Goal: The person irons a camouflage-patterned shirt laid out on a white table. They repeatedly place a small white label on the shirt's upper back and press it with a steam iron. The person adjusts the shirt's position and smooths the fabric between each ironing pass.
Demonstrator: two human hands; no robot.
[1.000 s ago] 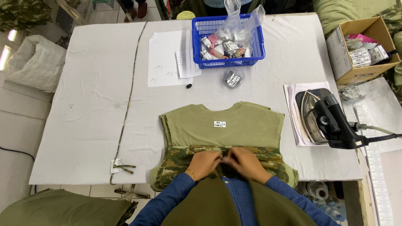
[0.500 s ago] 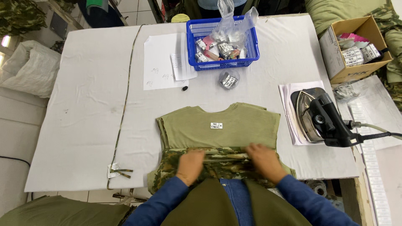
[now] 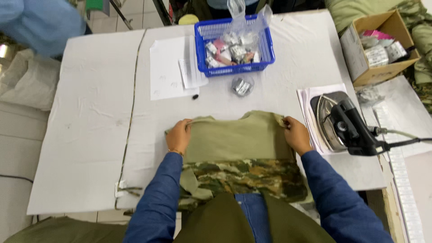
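The olive and camouflage shirt, flat on the white surface, is now pinched at its upper corners by the left hand and right hand, moved up from the hem.

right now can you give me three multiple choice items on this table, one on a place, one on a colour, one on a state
1. Where does the iron sit?
A. to the right of the garment
B. inside the basket
C. at the table's left edge

2. What colour is the basket?
A. red
B. blue
C. yellow

3. How do the hands meet the garment?
A. both lie off it
B. only one touches it
C. each grips an upper corner

Answers:
1. A, the iron rests on white sheets beside the garment's right side.
2. B, its mesh walls are blue.
3. C, the left hand and right hand each pinch a top corner of the olive cloth.
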